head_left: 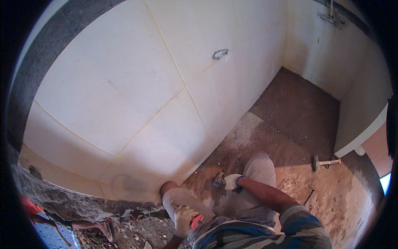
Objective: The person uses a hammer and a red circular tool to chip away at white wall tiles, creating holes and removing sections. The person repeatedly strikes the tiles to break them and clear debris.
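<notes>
My left hand (183,219), in a pale work glove, is closed by my thigh around a thing with a round red end (197,221); the rest is hidden, so its kind is unclear. My right hand (231,181) wears a pale glove with a blue cuff and reaches low between my knees. Its fingers are closed on a small grey flat piece (218,179), held close to the wet brown floor (215,164). Too little of that piece shows to name it.
A hammer (327,162) lies on the floor at right, with a thin dark rod (309,197) nearer me. A white tiled wall (166,99) rises ahead; one tile has a hole (220,54). Rubble (141,232) and another person's foot (107,230) are at lower left.
</notes>
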